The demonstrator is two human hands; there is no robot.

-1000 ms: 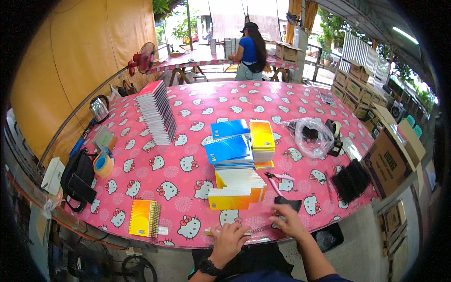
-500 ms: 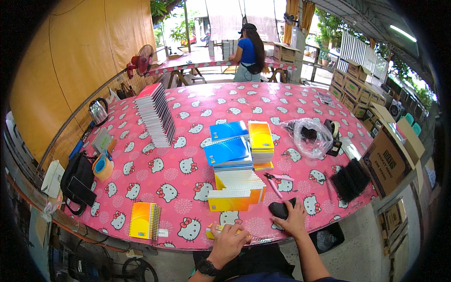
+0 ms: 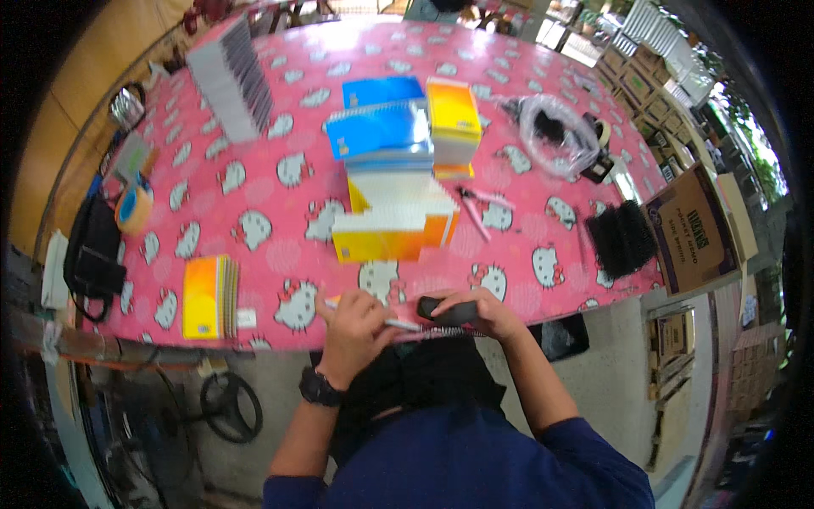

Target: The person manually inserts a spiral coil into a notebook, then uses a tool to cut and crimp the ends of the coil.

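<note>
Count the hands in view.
2, both at the near edge of the table: left hand on a notebook, right hand gripping a dark object. Others may be hidden.

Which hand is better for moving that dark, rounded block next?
Probably the right hand: it holds the dark, rounded block, beside a thin, dark wire coil. The left hand touches a small, pale-edged notebook.

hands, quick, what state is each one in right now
Left hand: fingers bent over a notepad; whether gripping or only pressing cannot be told.
Right hand: closed, holding a black object.
</note>
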